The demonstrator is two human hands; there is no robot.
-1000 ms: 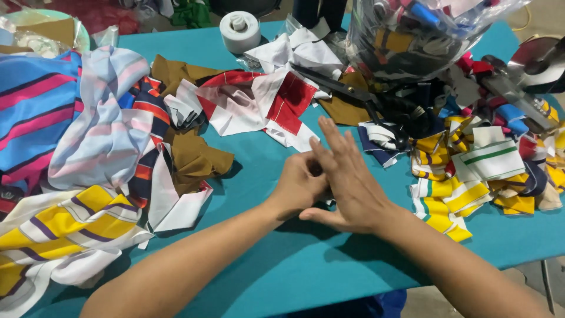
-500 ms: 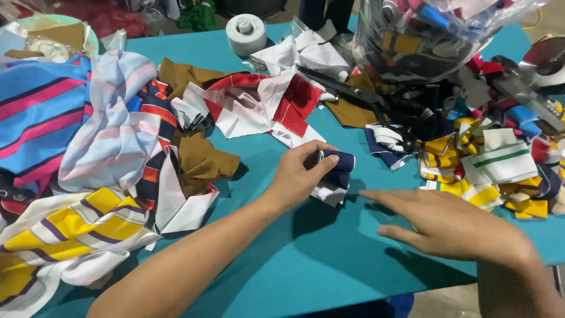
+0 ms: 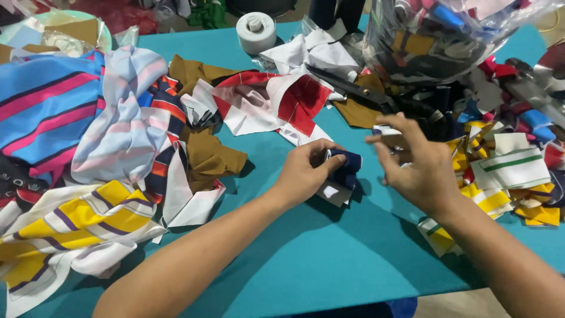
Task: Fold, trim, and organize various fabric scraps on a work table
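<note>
The navy cloth piece (image 3: 346, 166) is partly covered by the left hand (image 3: 306, 172). The clear bag (image 3: 447, 35) is cut off by the top edge and blurred. The striped fabric (image 3: 41, 112) is cropped at the left edge.

your left hand (image 3: 306, 171) pinching a navy fabric roll (image 3: 344, 168) mid-frame | right hand (image 3: 415, 162) loose, fingers spread beside it | teal table (image 3: 329, 259)

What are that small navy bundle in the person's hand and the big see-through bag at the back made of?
The small navy and white bundle gripped by the left hand looks like soft matte knit fabric: it folds and creases. The large clear bag seems thin glossy plastic, judging by its glare and wrinkles.
</note>
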